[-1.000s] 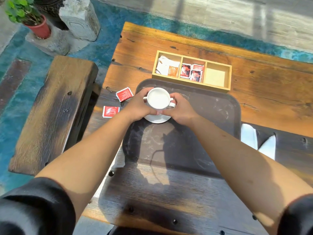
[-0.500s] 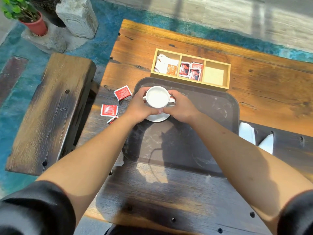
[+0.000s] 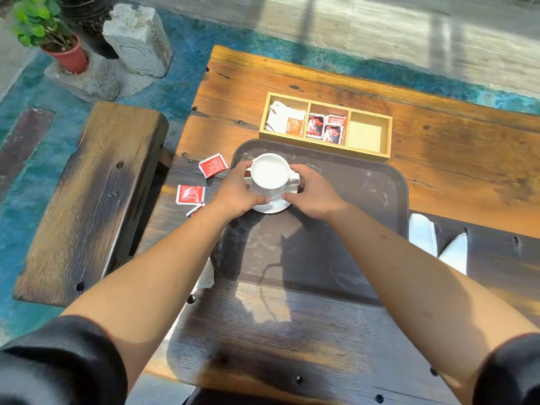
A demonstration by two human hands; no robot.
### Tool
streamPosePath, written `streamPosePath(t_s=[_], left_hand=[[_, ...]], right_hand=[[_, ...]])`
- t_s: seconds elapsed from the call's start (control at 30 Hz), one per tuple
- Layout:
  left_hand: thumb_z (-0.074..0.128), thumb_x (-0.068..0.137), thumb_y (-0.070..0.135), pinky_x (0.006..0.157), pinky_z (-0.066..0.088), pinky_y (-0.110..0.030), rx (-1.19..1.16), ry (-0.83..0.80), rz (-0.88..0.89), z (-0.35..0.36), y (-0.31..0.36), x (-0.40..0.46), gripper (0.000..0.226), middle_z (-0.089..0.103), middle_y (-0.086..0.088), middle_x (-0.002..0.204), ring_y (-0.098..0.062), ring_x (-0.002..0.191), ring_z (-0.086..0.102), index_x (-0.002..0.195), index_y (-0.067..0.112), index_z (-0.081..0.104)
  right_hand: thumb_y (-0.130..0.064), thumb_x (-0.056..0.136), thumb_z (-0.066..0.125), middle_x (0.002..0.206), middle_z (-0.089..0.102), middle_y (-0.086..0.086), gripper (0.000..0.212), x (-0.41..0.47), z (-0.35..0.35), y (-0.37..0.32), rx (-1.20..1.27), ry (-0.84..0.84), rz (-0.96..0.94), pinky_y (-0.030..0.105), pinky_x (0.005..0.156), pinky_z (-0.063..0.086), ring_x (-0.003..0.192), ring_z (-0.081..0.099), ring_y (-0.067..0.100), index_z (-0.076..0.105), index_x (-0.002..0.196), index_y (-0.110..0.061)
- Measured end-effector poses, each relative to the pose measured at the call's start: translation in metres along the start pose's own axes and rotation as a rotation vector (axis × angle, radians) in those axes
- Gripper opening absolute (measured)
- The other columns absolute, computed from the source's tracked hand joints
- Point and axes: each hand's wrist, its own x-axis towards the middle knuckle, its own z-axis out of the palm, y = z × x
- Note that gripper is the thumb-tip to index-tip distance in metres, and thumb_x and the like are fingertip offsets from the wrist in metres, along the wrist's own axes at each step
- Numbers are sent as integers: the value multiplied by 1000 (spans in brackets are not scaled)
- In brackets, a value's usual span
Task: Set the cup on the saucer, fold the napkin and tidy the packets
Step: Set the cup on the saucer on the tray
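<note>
While both hands (image 3: pixel 276 194) still clasp the cup (image 3: pixel 270 175) over the saucer (image 3: pixel 273 206) near the tray's (image 3: pixel 365 200) far-left corner, little has changed, so we judge it nearly seated.

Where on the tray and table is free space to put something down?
Free: the tray to the right of and nearer than the cup; the right compartment of the wooden box; bare table right of the box. Crowded: the tray's far-left corner, with both hands, cup and saucer, and the table left of it, with red packets.
</note>
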Motion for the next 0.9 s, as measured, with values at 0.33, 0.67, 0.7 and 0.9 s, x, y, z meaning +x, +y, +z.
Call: streamPosePath(t_s=[0.33, 0.67, 0.7, 0.9], left_hand=[[81, 77, 33, 72, 50, -27, 115, -40, -77, -1, -7, -43, 27, 67, 8, 88, -14, 82, 66, 97, 25, 66], [74, 81, 34, 75, 51, -29, 411, -298, 193, 71, 44, -105, 14, 69, 9, 80, -14, 76, 64, 77, 30, 61], [73, 81, 36, 77, 51, -30, 452, -324, 228, 81, 50, -111, 13, 69, 10, 82, -14, 79, 64, 78, 31, 60], [68, 85, 37, 80, 50, -31, 629, -475, 439, 158, 94, -139, 16, 69, 5, 95, -20, 90, 64, 94, 24, 65]], right_hand=[[-31, 91, 64, 135, 56, -2, 44, -56, -1, 21, -2, 141, 29, 25, 91, 41, 115, 57, 16, 53, 133, -27], [-30, 90, 61, 104, 58, -5, 20, -152, -16, 78, -94, 194, 87, 27, 82, 40, 95, 55, 13, 65, 109, -24], [-31, 90, 60, 103, 58, -5, 20, -163, -19, 87, -103, 206, 101, 27, 81, 39, 96, 54, 12, 65, 109, -24], [-26, 90, 60, 110, 63, 1, 20, -229, -43, 148, -172, 317, 199, 35, 88, 48, 107, 55, 22, 65, 108, -18]])
